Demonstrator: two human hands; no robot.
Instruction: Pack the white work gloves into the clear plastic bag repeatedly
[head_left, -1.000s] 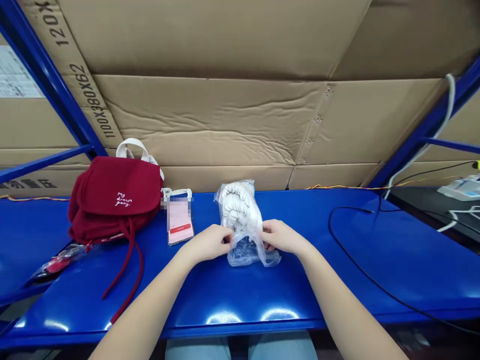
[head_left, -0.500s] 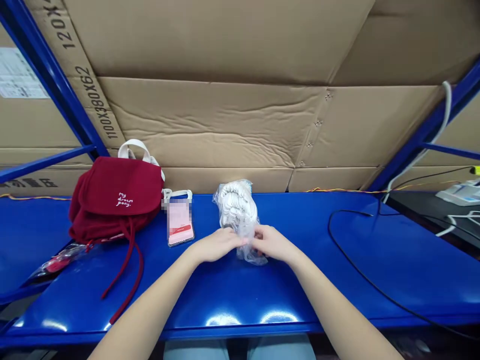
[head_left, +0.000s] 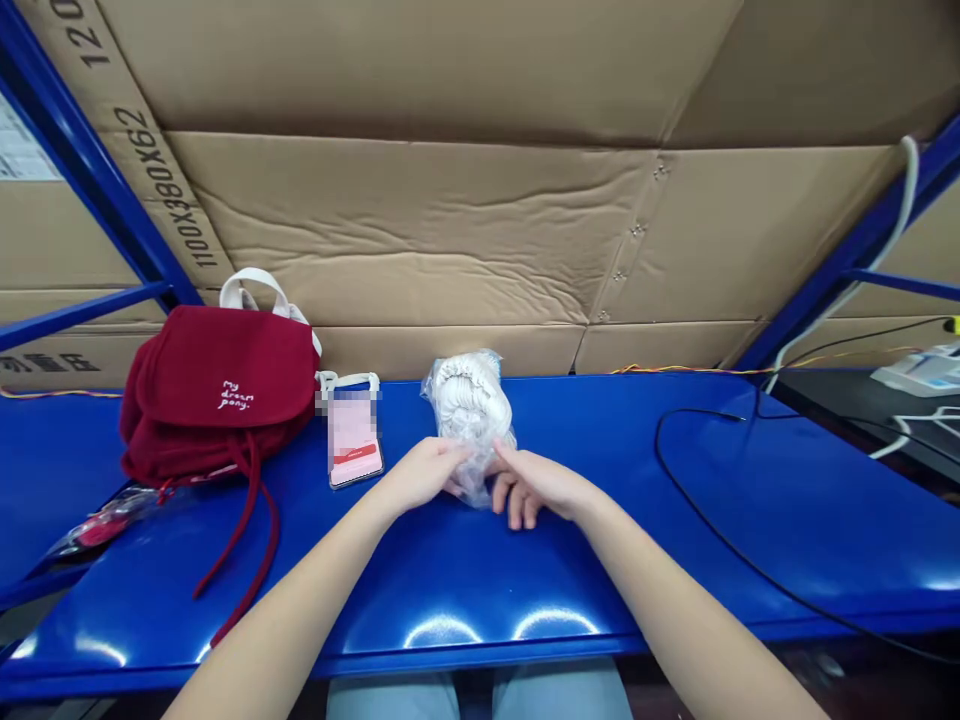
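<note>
At the near end of the clear plastic bag (head_left: 472,400), the left hand (head_left: 429,475) pinches film; the right hand (head_left: 541,483) touches it, lower fingers loosely curled, its grip unclear. The bag lies at twelve o'clock, the phone (head_left: 354,435) at eleven.

White glare on the blue shelf (head_left: 675,580) — dimmer cardboard (head_left: 825,70) upper right

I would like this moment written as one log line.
left hand: on clear bag, near end; right hand: on same end; inside: white bundle; beneath: blue shelf; left of bag: phone, red backpack
</note>
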